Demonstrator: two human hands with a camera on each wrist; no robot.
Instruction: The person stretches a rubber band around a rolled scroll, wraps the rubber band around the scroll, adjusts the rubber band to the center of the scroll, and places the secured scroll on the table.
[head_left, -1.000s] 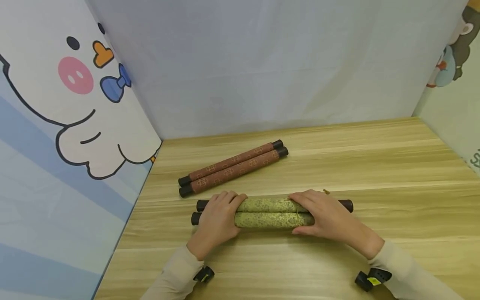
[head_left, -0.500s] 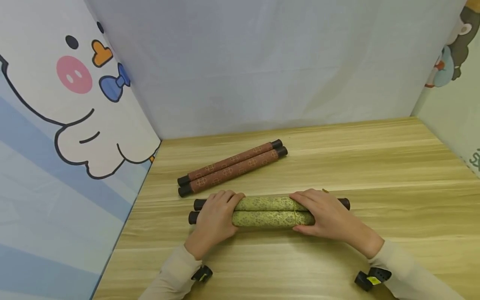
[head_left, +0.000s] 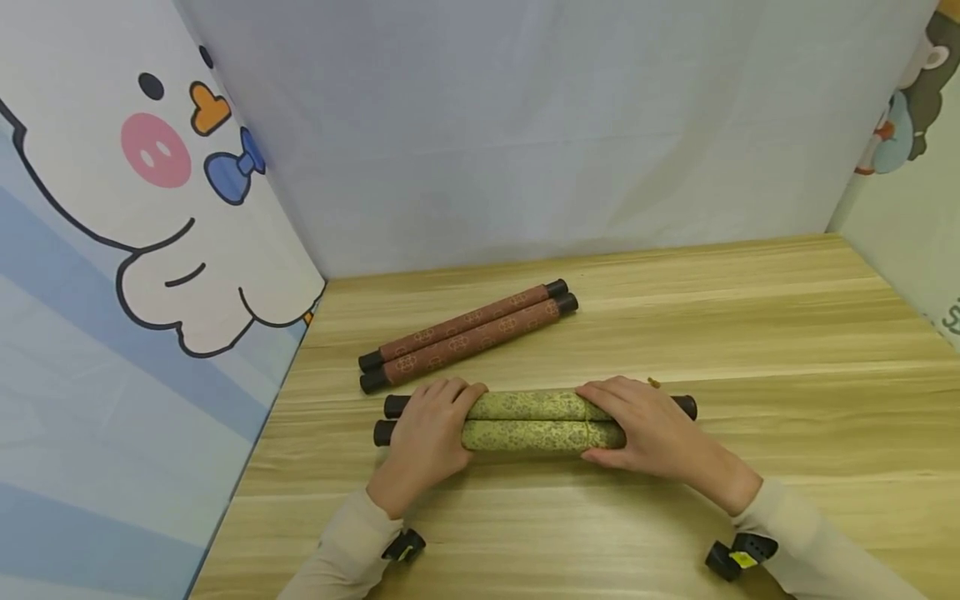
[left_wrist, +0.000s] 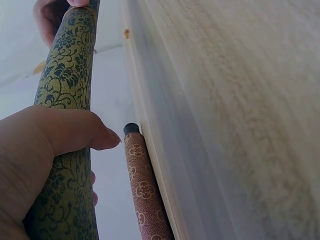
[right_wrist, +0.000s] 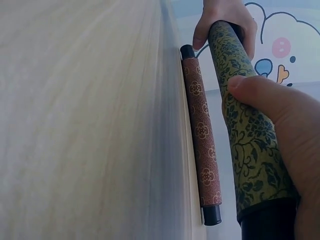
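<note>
Two green floral scrolls (head_left: 540, 433) with black end knobs lie side by side, parallel, in both my hands. Whether the two rolls are joined, I cannot tell. My left hand (head_left: 429, 437) grips them near their left end, fingers over the far side and thumb on the near side. Toward the right end, my right hand (head_left: 648, 429) holds them the same way. Both wrist views show the near green roll (left_wrist: 70, 65) raised off the table, a thumb across it. Behind the hands, two reddish-brown scrolls (head_left: 472, 333) with black knobs rest slanted on the table, touching lengthwise.
The wood-grain table (head_left: 787, 333) meets a pale cloth backdrop (head_left: 525, 133) at the rear. A cartoon-printed panel (head_left: 157, 250) stands on the left, another printed panel (head_left: 915, 208) on the right. A small brown bit (head_left: 653, 382) shows just beyond my right hand.
Both hands have shifted the green scrolls slightly to the left and a touch farther from me. Their grip looks the same, and the reddish-brown scrolls stay in place.
</note>
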